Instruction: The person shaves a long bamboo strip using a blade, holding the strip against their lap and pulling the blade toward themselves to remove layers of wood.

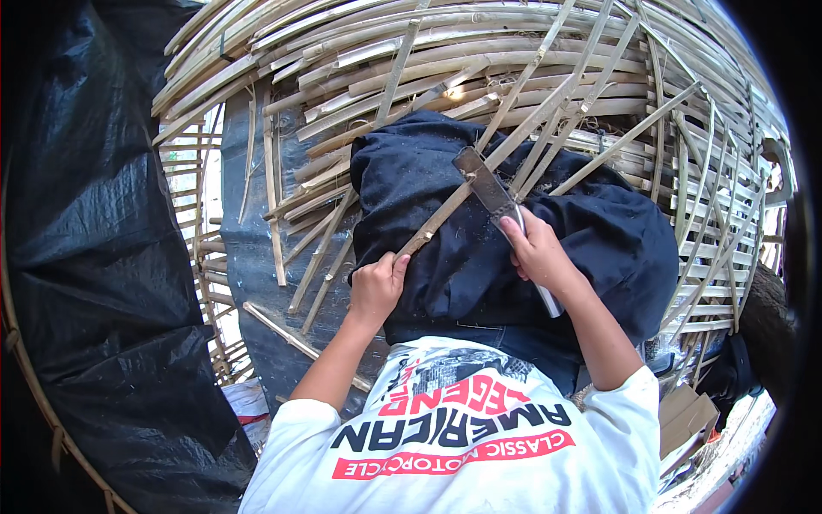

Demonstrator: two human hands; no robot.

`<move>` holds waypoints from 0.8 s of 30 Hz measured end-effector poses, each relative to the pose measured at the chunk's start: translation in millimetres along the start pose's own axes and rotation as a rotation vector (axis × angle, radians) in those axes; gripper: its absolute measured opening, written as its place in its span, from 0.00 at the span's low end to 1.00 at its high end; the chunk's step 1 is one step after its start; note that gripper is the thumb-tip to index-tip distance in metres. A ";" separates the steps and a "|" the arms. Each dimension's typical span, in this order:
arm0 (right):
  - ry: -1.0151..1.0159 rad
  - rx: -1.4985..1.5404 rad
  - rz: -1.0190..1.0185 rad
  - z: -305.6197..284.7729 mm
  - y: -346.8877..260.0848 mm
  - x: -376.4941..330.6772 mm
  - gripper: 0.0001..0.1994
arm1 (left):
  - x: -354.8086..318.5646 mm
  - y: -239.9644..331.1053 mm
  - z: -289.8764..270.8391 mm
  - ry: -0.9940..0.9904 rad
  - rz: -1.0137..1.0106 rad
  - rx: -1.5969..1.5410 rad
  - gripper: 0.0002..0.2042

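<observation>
My left hand point(375, 287) is closed around the near end of a long bamboo strip point(442, 216), which slants up and to the right across my lap. In my right hand point(538, 247) is a broad-bladed knife point(490, 185), gripped by its metal tube-like handle. The blade lies across the strip, a little beyond my left hand; whether it bites into the strip I cannot tell. Dark cloth point(437, 283) covers my lap beneath both hands, with small pale shavings on it. Several other bamboo strips point(629, 137) reach over the cloth's far edge.
A big stack of split bamboo point(514, 64) spans the far side. Loose strips point(321, 257) lie on a dark sheet point(248, 231) at left. Black plastic sheeting point(94, 257) hangs further left. To the right stand a bamboo lattice point(706, 214) and a cardboard box point(685, 420).
</observation>
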State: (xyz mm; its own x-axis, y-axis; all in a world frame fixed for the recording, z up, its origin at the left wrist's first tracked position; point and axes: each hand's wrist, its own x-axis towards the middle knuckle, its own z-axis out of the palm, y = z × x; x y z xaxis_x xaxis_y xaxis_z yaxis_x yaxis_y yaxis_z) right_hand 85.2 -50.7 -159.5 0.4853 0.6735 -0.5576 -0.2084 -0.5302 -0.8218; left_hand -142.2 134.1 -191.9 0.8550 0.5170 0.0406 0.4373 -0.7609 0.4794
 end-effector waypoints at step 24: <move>-0.100 -0.032 -0.028 -8.2 -10.1 5.6 0.18 | -2.0 -2.2 3.4 -0.008 -0.030 -0.019 0.20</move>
State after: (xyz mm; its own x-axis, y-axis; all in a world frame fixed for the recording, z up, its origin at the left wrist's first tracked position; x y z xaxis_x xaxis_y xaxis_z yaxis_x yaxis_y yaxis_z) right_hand 97.0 -45.8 -153.3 0.4029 0.7353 -0.5450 -0.1680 -0.5259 -0.8338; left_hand -143.9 133.5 -196.0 0.8439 0.5362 0.0188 0.4575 -0.7376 0.4966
